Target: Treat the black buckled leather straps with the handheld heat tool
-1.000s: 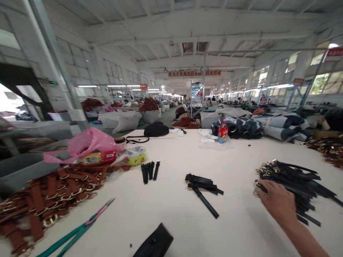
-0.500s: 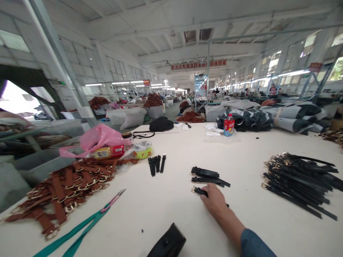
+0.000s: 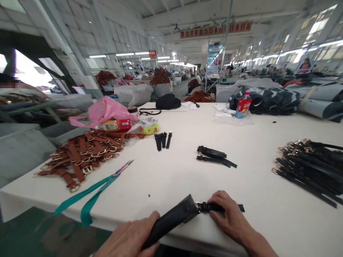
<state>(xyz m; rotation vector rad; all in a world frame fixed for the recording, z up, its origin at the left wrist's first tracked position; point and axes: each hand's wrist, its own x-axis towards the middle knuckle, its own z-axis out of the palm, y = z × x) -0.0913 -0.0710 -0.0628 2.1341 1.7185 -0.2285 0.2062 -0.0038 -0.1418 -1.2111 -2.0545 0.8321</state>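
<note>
My left hand (image 3: 131, 237) grips the near end of a flat black leather piece (image 3: 171, 219) at the table's front edge. My right hand (image 3: 230, 217) is closed on a thin black strap with a small buckle (image 3: 205, 207), its buckle end meeting the far end of the leather piece. A few more black straps (image 3: 214, 156) lie in the middle of the table. A large pile of black buckled straps (image 3: 311, 167) lies at the right.
A heap of brown buckled straps (image 3: 83, 153) lies at the left, with pink-handled scissors on a green ribbon (image 3: 96, 189) near it. Short black pieces (image 3: 162, 139), a pink bag (image 3: 104, 110), a red bottle (image 3: 243, 106) and fabric rolls (image 3: 270, 98) stand farther back on the white table (image 3: 252, 135).
My right hand drew one black strap from the middle group back to the front edge. My left hand came into view and took up the black leather piece. The camera tilted down.
</note>
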